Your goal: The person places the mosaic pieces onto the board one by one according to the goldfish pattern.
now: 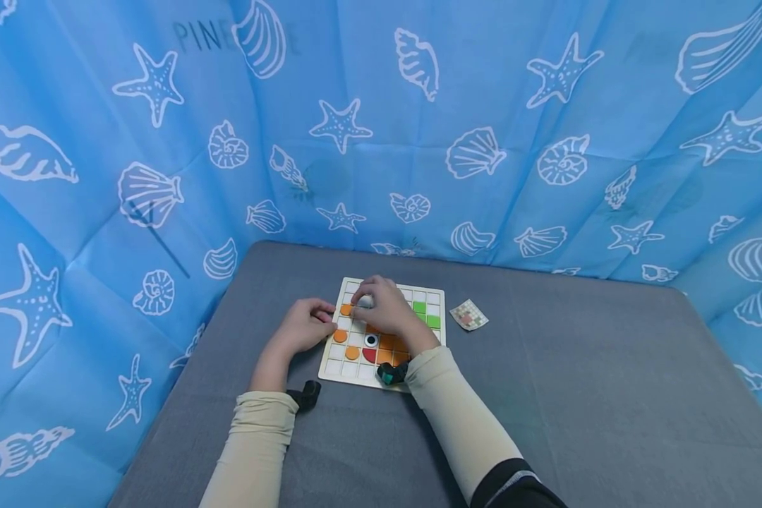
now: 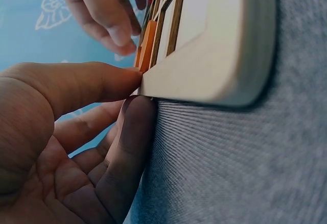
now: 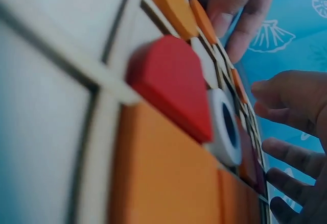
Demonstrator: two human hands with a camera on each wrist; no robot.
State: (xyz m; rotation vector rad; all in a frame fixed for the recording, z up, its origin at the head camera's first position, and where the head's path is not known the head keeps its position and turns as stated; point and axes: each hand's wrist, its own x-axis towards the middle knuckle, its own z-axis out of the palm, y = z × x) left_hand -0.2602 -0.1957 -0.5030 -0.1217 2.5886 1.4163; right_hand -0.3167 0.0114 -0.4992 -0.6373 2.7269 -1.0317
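Note:
A square wooden grid board [image 1: 333,367] lies on the grey table. My left hand [image 1: 303,326] pinches its left rim, thumb above and forefinger at the lower edge in the left wrist view. My right hand [image 1: 386,307] is over the board's upper left part, its fingers apart with nothing seen between them in the right wrist view. Orange round pieces [image 1: 340,336] sit in cells near the left side. Beside them are a red rounded piece [image 3: 171,83], a white eye piece with a dark centre [image 3: 225,127] and orange square pieces [image 3: 163,173]. My right hand hides some cells.
Green pieces [image 1: 426,315] sit in the board's right part. A small card with a coloured grid [image 1: 468,315] lies right of the board. Dark wrist devices [image 1: 391,374] are on both wrists. A blue shell-patterned curtain [image 1: 381,169] stands behind the grey table [image 1: 578,381].

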